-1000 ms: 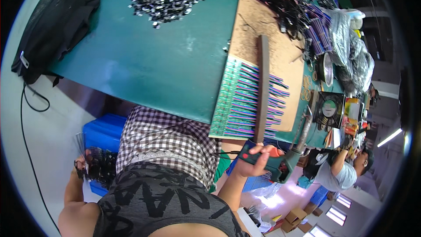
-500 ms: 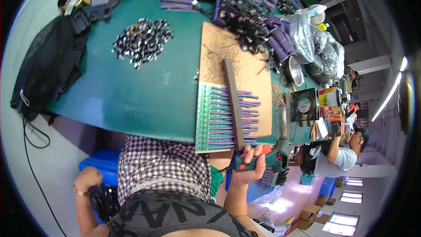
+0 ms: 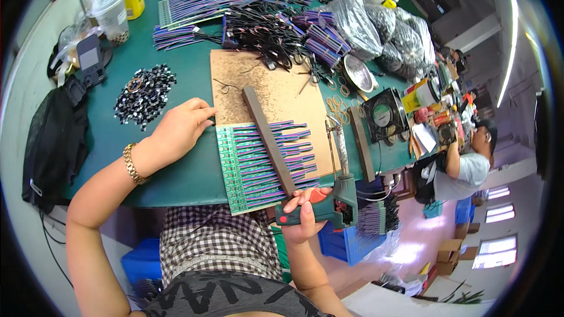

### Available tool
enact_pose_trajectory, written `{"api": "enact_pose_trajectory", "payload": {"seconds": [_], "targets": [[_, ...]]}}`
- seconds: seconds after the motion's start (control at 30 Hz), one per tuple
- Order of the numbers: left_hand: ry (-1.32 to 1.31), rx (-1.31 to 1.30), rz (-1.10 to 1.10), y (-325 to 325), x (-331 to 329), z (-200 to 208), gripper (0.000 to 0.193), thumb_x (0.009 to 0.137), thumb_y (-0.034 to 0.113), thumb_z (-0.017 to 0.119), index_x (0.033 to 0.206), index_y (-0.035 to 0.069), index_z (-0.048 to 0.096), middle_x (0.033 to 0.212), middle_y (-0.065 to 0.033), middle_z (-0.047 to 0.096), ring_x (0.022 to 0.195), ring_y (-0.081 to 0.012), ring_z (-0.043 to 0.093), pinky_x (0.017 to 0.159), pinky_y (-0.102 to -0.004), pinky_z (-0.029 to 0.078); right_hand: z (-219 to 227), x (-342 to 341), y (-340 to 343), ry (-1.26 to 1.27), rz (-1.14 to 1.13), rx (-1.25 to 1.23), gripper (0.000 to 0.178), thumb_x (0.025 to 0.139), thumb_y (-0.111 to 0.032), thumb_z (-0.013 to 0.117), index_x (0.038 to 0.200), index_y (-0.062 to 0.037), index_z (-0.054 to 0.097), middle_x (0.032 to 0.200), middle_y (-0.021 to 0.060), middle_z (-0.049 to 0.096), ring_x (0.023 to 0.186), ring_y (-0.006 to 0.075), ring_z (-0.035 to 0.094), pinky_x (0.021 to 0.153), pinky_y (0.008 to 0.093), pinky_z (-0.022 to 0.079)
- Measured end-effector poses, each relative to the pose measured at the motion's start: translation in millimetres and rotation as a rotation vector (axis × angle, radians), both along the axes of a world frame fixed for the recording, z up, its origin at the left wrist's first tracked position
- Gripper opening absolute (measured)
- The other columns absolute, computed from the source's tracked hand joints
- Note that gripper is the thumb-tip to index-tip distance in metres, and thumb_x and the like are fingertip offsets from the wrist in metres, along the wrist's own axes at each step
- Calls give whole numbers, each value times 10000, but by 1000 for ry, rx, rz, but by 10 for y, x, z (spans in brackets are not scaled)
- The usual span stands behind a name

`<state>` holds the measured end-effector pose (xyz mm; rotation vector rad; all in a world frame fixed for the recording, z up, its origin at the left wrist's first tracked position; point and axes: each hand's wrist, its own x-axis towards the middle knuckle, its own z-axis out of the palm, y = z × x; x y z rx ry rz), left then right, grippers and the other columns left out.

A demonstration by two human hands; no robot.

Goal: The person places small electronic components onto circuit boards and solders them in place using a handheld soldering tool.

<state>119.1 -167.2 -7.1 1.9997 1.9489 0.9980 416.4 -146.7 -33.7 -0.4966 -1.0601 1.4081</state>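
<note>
My right hand [image 3: 304, 223] grips the green-and-red handle of a soldering gun [image 3: 345, 191], its metal barrel pointing away from me. My left hand [image 3: 179, 132] is at the left edge of a tan cardboard sheet [image 3: 317, 88], fingers drawn together; anything pinched there is too small to make out. On the sheet's near part lies a green circuit board panel [image 3: 229, 167] with rows of short purple, pink and black wires [image 3: 252, 170]. Across those wires rests a long brown bar [image 3: 267, 141], its near end close to my right fingers.
A pile of small metal-and-black connectors [image 3: 144, 97] lies to the left. Black cables [image 3: 264, 32] and wired boards [image 3: 205, 3] are heaped at the back. Right of the sheet are another brown bar [image 3: 361, 144], a fan [image 3: 385, 114] and a metal bowl [image 3: 359, 73]. A co-worker [image 3: 464, 167] sits at right.
My left hand has risen from beside my lap to the cardboard's left edge. The view has shifted, showing more of the table's back. My right hand still holds the soldering gun.
</note>
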Motion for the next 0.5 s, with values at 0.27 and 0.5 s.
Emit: {"api": "enact_pose_trajectory", "payload": {"seconds": [0.27,0.5], "targets": [[-70,-120,116,65,135,73,303,810,-5,636,1112,-32,614,1099,-114,557,714,-204,577,673,-311,492,-10,-150,-26,-126,-190,37,483,858,-92,544,1297,-70,343,850,53,498,632,147,578,911,357,421],[-62,18,-375,-176,410,235,621,714,210,744,1263,18,526,1300,-227,441,1143,-369,499,949,-437,436,48,-297,53,0,-238,-95,470,856,-106,522,1295,-91,356,862,47,496,636,134,568,935,372,423]]}}
